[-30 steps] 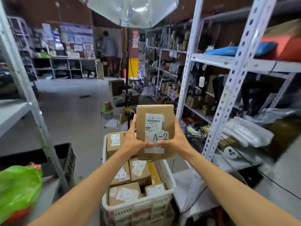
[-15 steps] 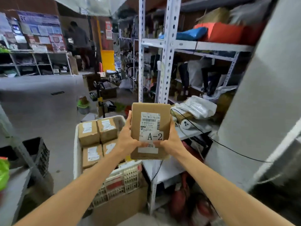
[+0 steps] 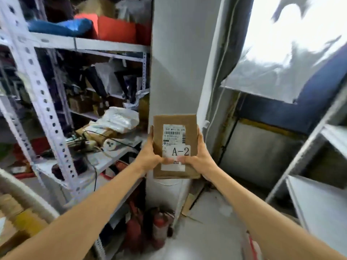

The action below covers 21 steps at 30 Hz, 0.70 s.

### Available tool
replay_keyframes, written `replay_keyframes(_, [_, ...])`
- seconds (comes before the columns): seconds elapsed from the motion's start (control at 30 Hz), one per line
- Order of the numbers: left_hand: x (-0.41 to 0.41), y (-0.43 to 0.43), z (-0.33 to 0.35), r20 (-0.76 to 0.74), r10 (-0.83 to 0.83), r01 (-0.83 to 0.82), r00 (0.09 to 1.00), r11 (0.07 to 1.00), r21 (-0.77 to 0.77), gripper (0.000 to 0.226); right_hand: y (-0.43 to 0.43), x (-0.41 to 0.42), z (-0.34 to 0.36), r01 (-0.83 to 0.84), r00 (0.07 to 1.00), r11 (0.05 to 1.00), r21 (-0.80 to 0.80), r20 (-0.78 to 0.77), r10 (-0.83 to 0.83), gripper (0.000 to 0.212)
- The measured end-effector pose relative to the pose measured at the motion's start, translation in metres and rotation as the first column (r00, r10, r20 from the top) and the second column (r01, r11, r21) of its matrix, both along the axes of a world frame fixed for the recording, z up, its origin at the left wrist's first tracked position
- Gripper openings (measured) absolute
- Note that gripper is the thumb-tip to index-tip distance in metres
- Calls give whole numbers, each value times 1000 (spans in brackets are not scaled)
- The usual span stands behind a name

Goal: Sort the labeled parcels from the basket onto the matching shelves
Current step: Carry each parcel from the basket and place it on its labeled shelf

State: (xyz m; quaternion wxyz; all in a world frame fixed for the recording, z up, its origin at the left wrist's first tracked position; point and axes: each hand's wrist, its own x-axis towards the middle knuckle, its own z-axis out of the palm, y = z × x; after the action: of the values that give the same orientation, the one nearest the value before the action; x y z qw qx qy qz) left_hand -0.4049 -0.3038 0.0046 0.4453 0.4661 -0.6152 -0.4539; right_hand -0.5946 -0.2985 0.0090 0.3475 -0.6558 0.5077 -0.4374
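Since 0.5 s ago the view has swung right: basket w/ the other boxes is out of frame, while the parcel [image 3: 175, 145] stays held up at chest height, centre frame, in front of a grey pillar [image 3: 174, 62]. It's a flat brown cardboard pkg, upright, face toward the camera, w/ a white barcode label [image 3: 174, 135] and below it a sticker reading "A-2" [image 3: 180, 152]. Left hand [image 3: 149, 156] grips its left edge and right hand [image 3: 201, 158] its right edge, fingers curled round the back and both thumbs pressed on the front near the sticker, almost meeting. Not resting on any shelf. To the left stands a white perforated steel rack [image 3: 47, 109]: white plastic-wrapped packets [image 3: 120, 119] and brown pkgs w/ a black cable [image 3: 105, 135] on the mid shelf, a blue bundle [image 3: 60, 28] beside a red box [image 3: 116, 29] on top. Red fire extinguishers [image 3: 159, 224] sit on the floor at the pillar's foot. Right side: a second rack [image 3: 319, 199], partly in view, and a translucent plastic sheet [image 3: 291, 53] over a bright window.
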Motion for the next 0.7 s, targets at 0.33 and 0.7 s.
replay_keyframes(0.33, [-186, -21, 42, -41, -629, 630, 776, 777, 7, 134, 90, -145, 29, 560, 828, 828, -9, 27, -560, 127])
replay_keyframes(0.7, [-285, 109, 54, -218, -956, 973, 199, 218, -70, 118, 278, -150, 48, 941, 337, 337, -2, -16, -941, 135])
